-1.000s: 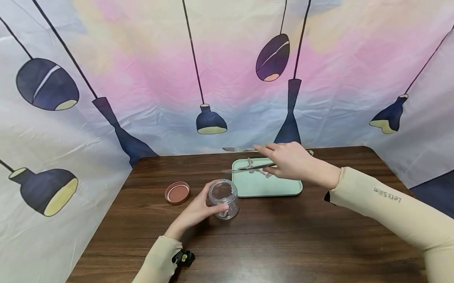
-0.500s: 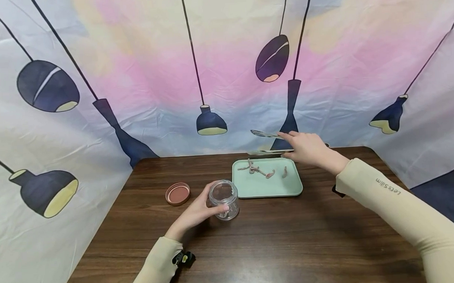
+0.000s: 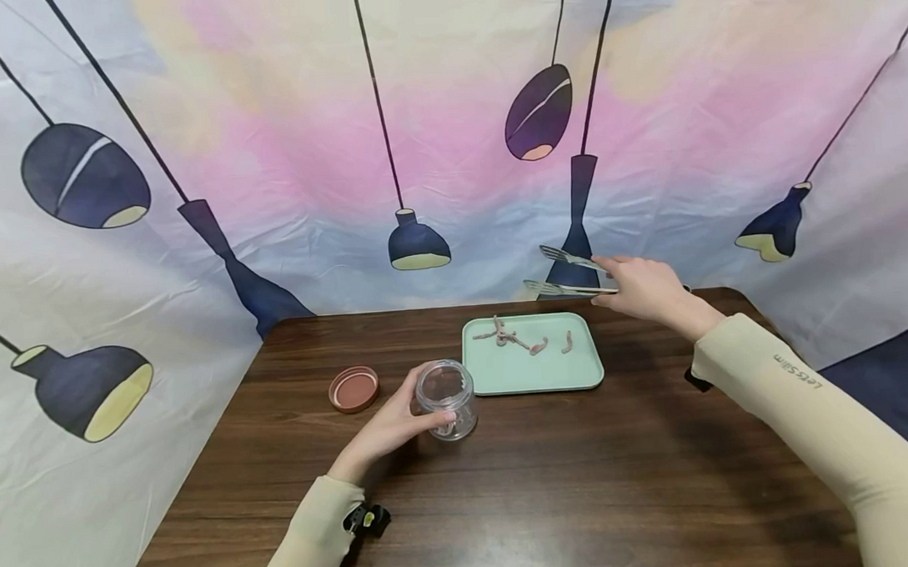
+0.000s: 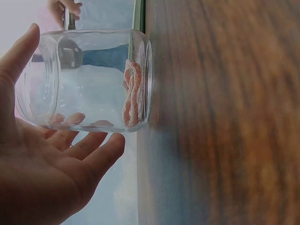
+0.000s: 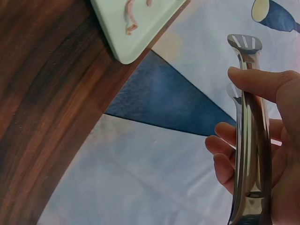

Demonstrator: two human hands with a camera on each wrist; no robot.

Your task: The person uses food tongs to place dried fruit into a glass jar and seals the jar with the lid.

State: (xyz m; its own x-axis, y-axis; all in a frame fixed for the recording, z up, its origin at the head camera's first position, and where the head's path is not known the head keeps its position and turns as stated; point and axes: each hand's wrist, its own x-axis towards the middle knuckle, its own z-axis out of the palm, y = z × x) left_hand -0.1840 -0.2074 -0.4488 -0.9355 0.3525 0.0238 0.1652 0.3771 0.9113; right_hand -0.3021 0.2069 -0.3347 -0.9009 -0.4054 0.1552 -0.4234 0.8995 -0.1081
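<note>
Upright on the table stands a clear jar (image 3: 462, 408) without its lid, and my left hand (image 3: 387, 428) grips its side with thumb and fingers. Some pinkish, wrinkled strips (image 4: 133, 96) lie at the jar's bottom in the left wrist view. Metal tongs (image 3: 570, 289) with slotted, fork-like ends are in my right hand (image 3: 644, 289), raised above the table's back edge. Their arms are spread, with nothing between the tips. Beneath and to the left, a pale green tray (image 3: 525, 377) holds several more pinkish strips (image 3: 503, 338), mostly clustered at its back left.
A reddish-brown round lid (image 3: 354, 390) lies left of the jar on the dark wooden table (image 3: 581, 479). Behind the table hangs a cloth (image 3: 292, 156) printed with lamps.
My right hand has moved right and up with the tongs, away from above the jar and tray, uncovering the strips on the tray. My left hand and the jar stay in place.
</note>
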